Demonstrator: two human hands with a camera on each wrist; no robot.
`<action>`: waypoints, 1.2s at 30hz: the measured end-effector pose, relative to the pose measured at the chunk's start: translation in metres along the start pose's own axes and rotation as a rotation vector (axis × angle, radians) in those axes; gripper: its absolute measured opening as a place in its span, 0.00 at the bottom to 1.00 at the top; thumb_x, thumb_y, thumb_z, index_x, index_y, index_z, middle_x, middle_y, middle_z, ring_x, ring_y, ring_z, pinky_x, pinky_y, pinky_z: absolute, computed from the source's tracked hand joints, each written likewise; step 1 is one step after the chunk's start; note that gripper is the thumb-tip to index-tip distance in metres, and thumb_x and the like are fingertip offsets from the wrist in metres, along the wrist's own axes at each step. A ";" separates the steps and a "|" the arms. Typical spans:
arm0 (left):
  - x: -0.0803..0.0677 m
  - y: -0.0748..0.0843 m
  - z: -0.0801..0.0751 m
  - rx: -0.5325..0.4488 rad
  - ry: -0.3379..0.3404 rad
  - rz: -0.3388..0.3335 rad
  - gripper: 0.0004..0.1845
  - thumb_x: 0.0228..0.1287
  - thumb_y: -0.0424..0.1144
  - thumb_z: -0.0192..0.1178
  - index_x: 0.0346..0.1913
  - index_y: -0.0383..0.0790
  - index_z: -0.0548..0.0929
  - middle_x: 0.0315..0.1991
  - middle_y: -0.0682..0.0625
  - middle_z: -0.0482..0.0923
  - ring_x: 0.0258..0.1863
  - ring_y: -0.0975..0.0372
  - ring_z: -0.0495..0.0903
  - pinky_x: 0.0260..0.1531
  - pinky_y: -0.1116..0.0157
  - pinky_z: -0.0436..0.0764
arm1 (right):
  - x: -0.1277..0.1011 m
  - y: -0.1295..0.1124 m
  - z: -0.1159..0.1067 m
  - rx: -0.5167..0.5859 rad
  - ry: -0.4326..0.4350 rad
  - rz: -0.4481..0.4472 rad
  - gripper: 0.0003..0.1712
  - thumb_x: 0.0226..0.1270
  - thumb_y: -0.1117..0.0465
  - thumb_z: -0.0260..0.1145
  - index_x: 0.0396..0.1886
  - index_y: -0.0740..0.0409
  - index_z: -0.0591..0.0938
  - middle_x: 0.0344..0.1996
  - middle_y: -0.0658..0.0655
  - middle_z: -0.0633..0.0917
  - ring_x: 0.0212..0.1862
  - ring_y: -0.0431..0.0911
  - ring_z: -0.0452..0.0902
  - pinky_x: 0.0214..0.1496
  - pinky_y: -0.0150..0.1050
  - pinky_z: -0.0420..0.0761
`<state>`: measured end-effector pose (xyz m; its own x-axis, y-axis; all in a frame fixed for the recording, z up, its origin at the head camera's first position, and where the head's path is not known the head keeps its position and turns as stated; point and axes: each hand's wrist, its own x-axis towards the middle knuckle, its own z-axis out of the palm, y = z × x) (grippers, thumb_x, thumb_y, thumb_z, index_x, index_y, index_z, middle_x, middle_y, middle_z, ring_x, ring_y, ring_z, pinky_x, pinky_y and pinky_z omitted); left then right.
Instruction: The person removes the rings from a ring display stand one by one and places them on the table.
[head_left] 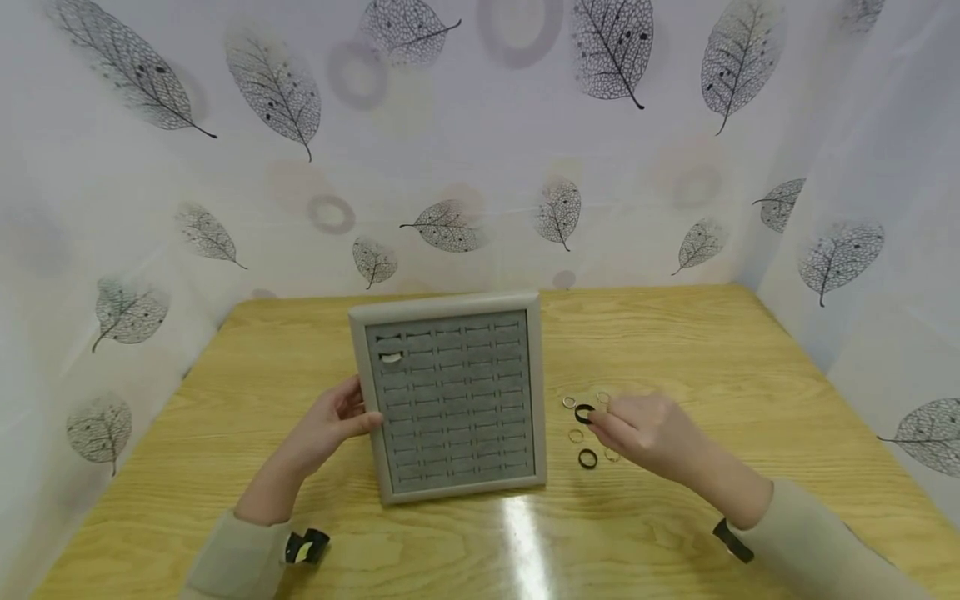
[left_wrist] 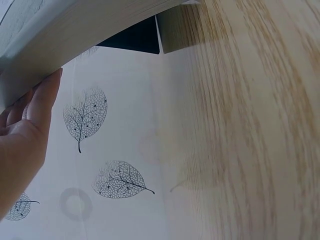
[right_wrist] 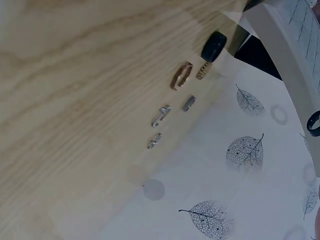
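A ring display board [head_left: 453,408] with a pale frame and grey slotted padding stands tilted on the table. My left hand [head_left: 322,433] holds its left edge, thumb on the front; in the left wrist view the fingers [left_wrist: 42,102] reach the frame's side. A silvery ring [head_left: 392,357] sits in a left-hand slot, second row. My right hand [head_left: 652,433] pinches a black ring [head_left: 584,414] just right of the board; the right wrist view shows this black ring [right_wrist: 314,124] before the frame, with the hand mostly cut off.
Loose rings lie right of the board: a black ring [head_left: 588,458], a gold-coloured ring [head_left: 575,436], a silvery ring [head_left: 569,402] and others partly under the right hand. The wooden table [head_left: 660,333] meets a leaf-patterned cloth [head_left: 480,150] at the back and sides.
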<state>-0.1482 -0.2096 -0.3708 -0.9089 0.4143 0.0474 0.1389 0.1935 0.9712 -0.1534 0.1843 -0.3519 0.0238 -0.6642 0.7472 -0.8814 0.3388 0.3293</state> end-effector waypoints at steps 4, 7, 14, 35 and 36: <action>0.000 0.000 0.000 0.006 -0.002 0.000 0.32 0.60 0.34 0.56 0.64 0.28 0.55 0.54 0.32 0.66 0.46 0.64 0.74 0.42 0.65 0.74 | -0.016 -0.006 0.005 0.045 -0.061 -0.004 0.18 0.65 0.64 0.49 0.17 0.61 0.77 0.12 0.47 0.70 0.13 0.34 0.59 0.13 0.21 0.64; 0.000 0.000 0.000 0.010 0.001 -0.001 0.32 0.60 0.34 0.56 0.64 0.28 0.55 0.54 0.33 0.66 0.46 0.64 0.74 0.42 0.65 0.74 | -0.027 -0.012 0.009 0.063 -0.130 0.006 0.19 0.66 0.63 0.48 0.17 0.59 0.77 0.14 0.46 0.71 0.13 0.35 0.63 0.15 0.20 0.66; 0.000 -0.001 0.001 0.012 0.002 -0.003 0.32 0.60 0.34 0.56 0.64 0.29 0.55 0.53 0.33 0.66 0.46 0.63 0.74 0.42 0.65 0.74 | -0.043 -0.025 0.013 0.095 -0.317 0.014 0.21 0.68 0.62 0.43 0.19 0.56 0.77 0.16 0.45 0.74 0.16 0.34 0.67 0.20 0.20 0.69; -0.001 -0.001 0.000 -0.002 0.002 0.001 0.32 0.61 0.34 0.55 0.64 0.28 0.54 0.53 0.32 0.66 0.46 0.64 0.74 0.41 0.65 0.75 | -0.051 -0.036 0.016 0.176 -0.688 0.116 0.09 0.41 0.64 0.70 0.17 0.51 0.76 0.15 0.42 0.73 0.18 0.33 0.65 0.18 0.24 0.66; -0.001 -0.001 0.000 -0.003 0.004 0.000 0.32 0.61 0.34 0.55 0.64 0.28 0.54 0.53 0.33 0.66 0.46 0.64 0.74 0.41 0.65 0.75 | -0.051 -0.036 0.016 0.185 -0.698 0.128 0.09 0.41 0.64 0.70 0.17 0.51 0.76 0.15 0.42 0.73 0.17 0.33 0.65 0.18 0.23 0.66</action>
<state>-0.1475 -0.2102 -0.3721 -0.9104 0.4108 0.0481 0.1376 0.1912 0.9719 -0.1306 0.1956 -0.4106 -0.3362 -0.9178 0.2110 -0.9239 0.3649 0.1153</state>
